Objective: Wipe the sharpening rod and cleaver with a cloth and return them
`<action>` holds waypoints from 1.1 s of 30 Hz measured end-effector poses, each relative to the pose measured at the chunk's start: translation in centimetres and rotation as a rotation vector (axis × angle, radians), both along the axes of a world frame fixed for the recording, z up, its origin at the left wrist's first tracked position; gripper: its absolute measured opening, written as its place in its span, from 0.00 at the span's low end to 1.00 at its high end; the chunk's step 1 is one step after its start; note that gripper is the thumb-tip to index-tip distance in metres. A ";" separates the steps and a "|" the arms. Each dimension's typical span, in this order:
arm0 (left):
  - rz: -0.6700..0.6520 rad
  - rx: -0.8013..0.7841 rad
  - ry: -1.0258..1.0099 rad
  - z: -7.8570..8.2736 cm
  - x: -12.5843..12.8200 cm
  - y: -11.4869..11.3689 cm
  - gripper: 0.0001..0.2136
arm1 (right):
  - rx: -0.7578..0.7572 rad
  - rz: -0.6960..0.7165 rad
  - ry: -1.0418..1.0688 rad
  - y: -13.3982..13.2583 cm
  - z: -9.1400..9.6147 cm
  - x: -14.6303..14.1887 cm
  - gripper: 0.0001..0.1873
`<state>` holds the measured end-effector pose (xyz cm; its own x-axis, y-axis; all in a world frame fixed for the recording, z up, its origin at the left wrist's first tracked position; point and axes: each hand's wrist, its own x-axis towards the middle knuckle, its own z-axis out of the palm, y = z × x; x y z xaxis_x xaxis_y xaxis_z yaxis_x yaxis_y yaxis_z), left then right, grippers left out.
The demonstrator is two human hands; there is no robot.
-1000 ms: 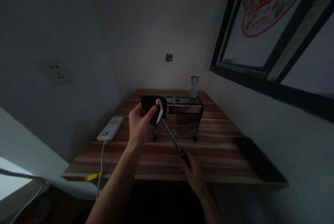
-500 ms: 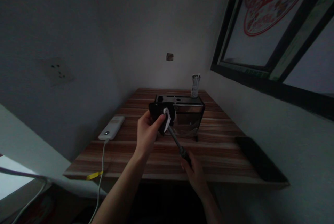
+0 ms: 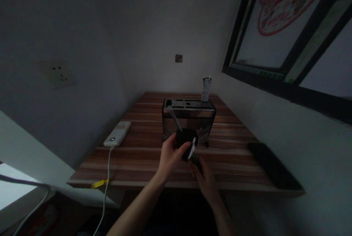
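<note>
My left hand (image 3: 171, 155) is closed around a black cloth (image 3: 186, 139) with a white patch, wrapped round a thin metal rod (image 3: 175, 119). The rod slants up and back, its tip near the top of a shiny metal knife block (image 3: 196, 115) on the wooden table (image 3: 143, 162). My right hand (image 3: 204, 176) grips the rod's dark handle at the near end, just below the cloth. The two hands nearly touch above the table's front part.
A white power bank (image 3: 117, 134) with a cable lies at the table's left. A dark flat object (image 3: 275, 166) rests at the right edge. A small silvery packet (image 3: 206, 88) stands behind the block. A framed picture (image 3: 288, 27) hangs on the right wall.
My left hand slid the cloth down the rod from its far tip to the handle end. The bare rod now shows above the cloth. My right hand stayed put.
</note>
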<state>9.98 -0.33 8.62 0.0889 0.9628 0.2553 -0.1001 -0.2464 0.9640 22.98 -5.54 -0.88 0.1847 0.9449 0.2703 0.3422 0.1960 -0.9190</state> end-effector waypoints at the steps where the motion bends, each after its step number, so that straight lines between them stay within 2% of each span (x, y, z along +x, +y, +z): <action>1: -0.014 0.003 0.027 -0.7 0.2 -0.1 0.13 | 0.003 0.004 0.002 0.0 0.0 0.0 0.19; 5: -0.049 0.020 0.103 -2.8 0.9 -0.6 0.13 | 0.029 -0.057 0.013 0.1 -0.7 0.2 0.22; 8: -0.046 0.019 0.110 -3.4 1.1 -1.0 0.15 | 0.070 -0.068 0.013 0.2 -1.3 0.3 0.22; 14: -0.064 0.011 0.101 -3.2 0.9 -1.1 0.16 | 0.067 -0.032 0.011 0.2 -1.6 0.4 0.23; 18: -0.070 0.007 0.126 -3.2 1.0 -1.1 0.15 | 0.072 -0.063 -0.001 0.2 -1.8 0.4 0.24; 24: -0.005 0.002 0.107 -3.2 1.1 -1.3 0.13 | 0.083 -0.039 0.016 0.1 -1.4 0.3 0.23; 29: 0.018 -0.007 0.086 -2.6 0.9 -1.0 0.13 | 0.071 -0.100 0.026 0.1 -1.1 0.1 0.24; 33: 0.031 0.005 0.084 -1.5 0.4 -0.6 0.12 | 0.048 -0.076 0.021 0.0 -0.5 0.0 0.22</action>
<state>10.33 -0.94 7.12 0.0803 0.9640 0.2533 -0.0113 -0.2532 0.9673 22.95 -5.51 -1.38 0.2617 0.9139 0.3103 0.3382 0.2142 -0.9164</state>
